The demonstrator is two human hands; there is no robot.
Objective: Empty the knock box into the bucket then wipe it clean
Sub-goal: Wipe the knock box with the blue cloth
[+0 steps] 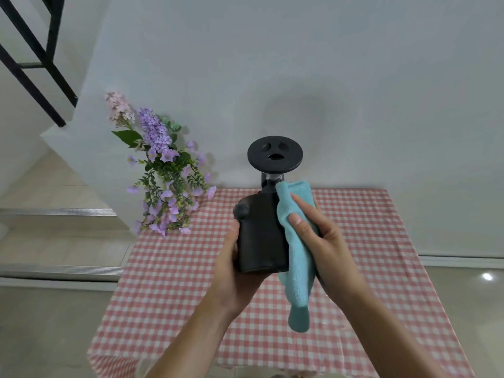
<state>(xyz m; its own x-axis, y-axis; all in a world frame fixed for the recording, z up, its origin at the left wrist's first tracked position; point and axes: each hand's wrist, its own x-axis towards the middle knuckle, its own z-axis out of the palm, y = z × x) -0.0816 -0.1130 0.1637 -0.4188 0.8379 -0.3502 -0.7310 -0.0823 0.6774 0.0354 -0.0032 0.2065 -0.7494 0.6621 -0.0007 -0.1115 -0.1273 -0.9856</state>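
Black knock box [261, 236] held above a pink-checked table [174, 282], gripped from below by the left hand [234, 271]. Right hand [316, 233], fingers pressed together, holds a blue cloth [297, 257] against its side. Behind, possibly a stand [275, 155]. Flowers [163, 170] far left.

No readable text, label, brand, number or sign appears on anything in view.

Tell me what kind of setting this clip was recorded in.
Probably a home interior, not a cafe. A small table with a pink checked tablecloth stands against a plain white wall beside a staircase with a black railing. A bunch of purple flowers decorates the table's corner.
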